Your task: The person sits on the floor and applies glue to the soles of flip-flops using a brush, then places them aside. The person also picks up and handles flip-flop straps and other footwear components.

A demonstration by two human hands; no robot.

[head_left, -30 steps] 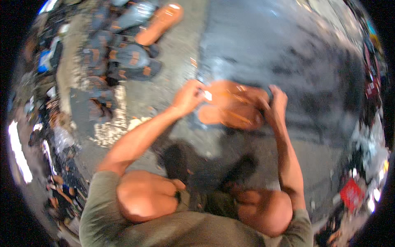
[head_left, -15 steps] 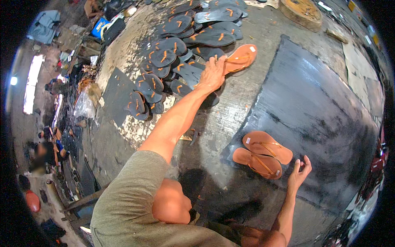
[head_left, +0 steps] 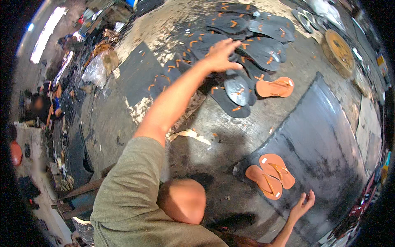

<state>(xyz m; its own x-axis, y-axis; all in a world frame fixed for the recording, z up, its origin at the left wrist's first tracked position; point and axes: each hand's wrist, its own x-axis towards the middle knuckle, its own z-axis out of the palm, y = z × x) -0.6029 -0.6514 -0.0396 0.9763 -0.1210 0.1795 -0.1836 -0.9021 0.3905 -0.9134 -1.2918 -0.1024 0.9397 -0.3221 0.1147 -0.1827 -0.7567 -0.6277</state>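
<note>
Nearest, at the lower edge, the person's bent knee and grey-green short sleeve fill the view. Low on the right, the right hand rests with fingers spread and empty on a dark rubber mat laid on the concrete floor. Just beside that hand, not touching it, a pair of orange flip-flops lies on the mat, the two soles side by side and overlapping slightly, straps up.

Further out, a few pale scraps lie on the floor by the mat's near corner. Beyond them a single orange flip-flop lies alone on the concrete, at the edge of a large heap of dark grey flip-flops with orange straps. The left arm stretches far forward, and the left hand hovers over this heap with fingers open and splayed, gripping nothing; whether the fingertips touch a sole I cannot tell. The two hands are well apart.

To the left of the heap sits a flat dark sheet and a crumpled clear plastic bag. Far right, a round brownish disc lies on the floor.
</note>
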